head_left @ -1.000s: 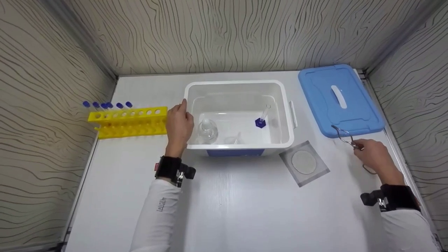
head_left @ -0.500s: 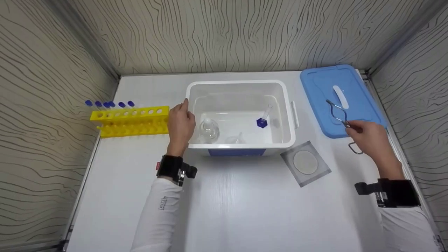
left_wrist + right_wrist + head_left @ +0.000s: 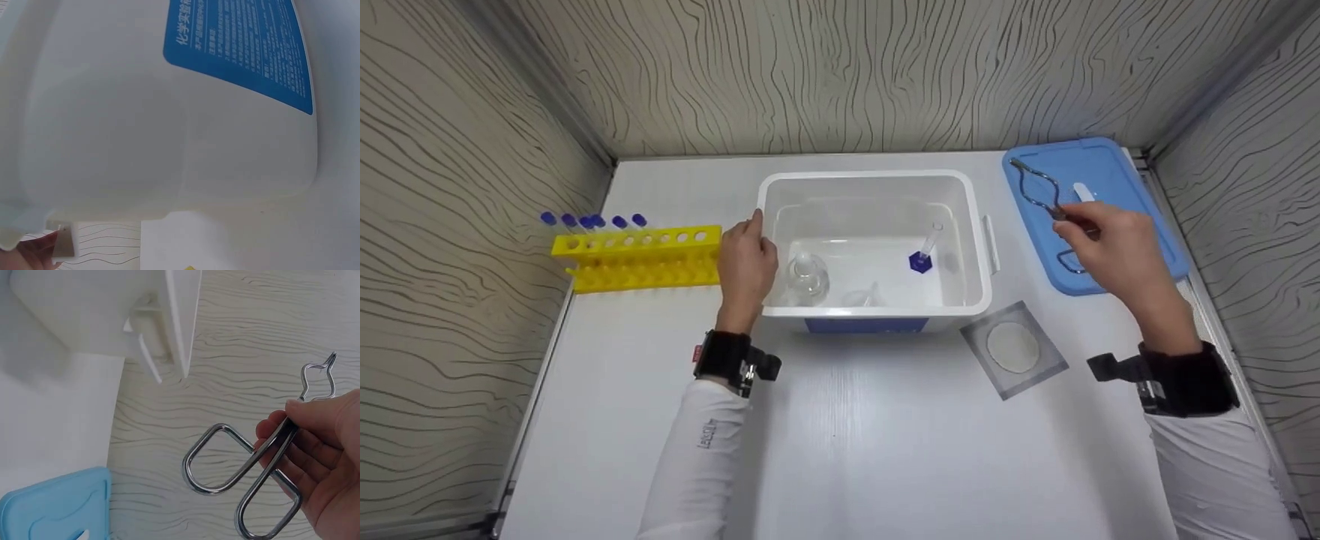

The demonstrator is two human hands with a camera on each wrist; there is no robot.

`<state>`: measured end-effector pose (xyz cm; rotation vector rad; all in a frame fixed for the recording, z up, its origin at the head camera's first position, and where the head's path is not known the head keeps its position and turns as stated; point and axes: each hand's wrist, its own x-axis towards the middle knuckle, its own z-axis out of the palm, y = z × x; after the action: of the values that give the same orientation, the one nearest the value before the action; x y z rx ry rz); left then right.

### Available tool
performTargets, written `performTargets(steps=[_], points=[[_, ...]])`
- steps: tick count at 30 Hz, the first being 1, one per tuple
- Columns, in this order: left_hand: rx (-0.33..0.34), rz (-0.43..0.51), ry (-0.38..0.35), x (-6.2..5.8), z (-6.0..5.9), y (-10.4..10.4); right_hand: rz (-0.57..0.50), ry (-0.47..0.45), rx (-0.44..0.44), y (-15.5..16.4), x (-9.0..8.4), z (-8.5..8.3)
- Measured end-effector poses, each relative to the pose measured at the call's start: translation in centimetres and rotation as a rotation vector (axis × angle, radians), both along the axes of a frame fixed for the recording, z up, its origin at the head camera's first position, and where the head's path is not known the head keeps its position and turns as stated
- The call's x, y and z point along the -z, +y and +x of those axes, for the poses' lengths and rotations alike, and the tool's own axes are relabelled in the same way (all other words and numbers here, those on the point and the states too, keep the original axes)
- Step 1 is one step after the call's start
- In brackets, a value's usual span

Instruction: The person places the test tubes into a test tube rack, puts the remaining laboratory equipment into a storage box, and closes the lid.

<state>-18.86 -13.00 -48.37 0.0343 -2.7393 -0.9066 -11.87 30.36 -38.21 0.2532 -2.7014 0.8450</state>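
My right hand [image 3: 1125,255] pinches metal crucible tongs [image 3: 270,458] near their pivot, above the blue lid [image 3: 1140,225]. In the right wrist view the tongs' two handle loops stand apart and their tips meet. On the left side, my left hand [image 3: 746,270] grips the rim and side handle of a white plastic box [image 3: 877,311]. Its fingers [image 3: 36,250] show by the handle in the left wrist view. Inside the box stand a clear glass bottle or lamp [image 3: 808,277], a small glass cylinder on a blue hexagonal base [image 3: 920,262] and a clear funnel-like piece [image 3: 862,298].
A yellow test tube rack [image 3: 645,281] holding several blue-capped tubes stands left of the box. A grey wire gauze square with a pale round centre [image 3: 1014,349] lies at the box's front right. Patterned walls [image 3: 847,75] close off the back and sides.
My right hand has lifted the tongs and carried them up and left, from the lid's near edge to over the lid. My left hand stays on the box.
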Motion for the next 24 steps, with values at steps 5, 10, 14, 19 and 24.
performTargets(steps=[5,10,14,19,24], points=[[0.000,0.002,0.003,0.1,0.2,0.0,-0.027,0.033,-0.081,-3.1,-1.5,-1.0],[0.005,0.007,0.032,0.1,0.1,0.0,-0.006,0.026,-0.157,-6.0,-2.0,-2.1],[0.001,0.003,0.027,0.1,0.1,0.1,0.021,-0.007,-0.212,-8.0,-1.7,-3.1],[-0.001,0.000,0.014,0.0,0.1,0.1,0.068,-0.095,-0.269,-9.9,-1.0,-4.1],[0.000,-0.004,0.015,0.0,0.0,0.2,0.153,-0.245,-0.296,-10.9,-0.2,-5.0]])
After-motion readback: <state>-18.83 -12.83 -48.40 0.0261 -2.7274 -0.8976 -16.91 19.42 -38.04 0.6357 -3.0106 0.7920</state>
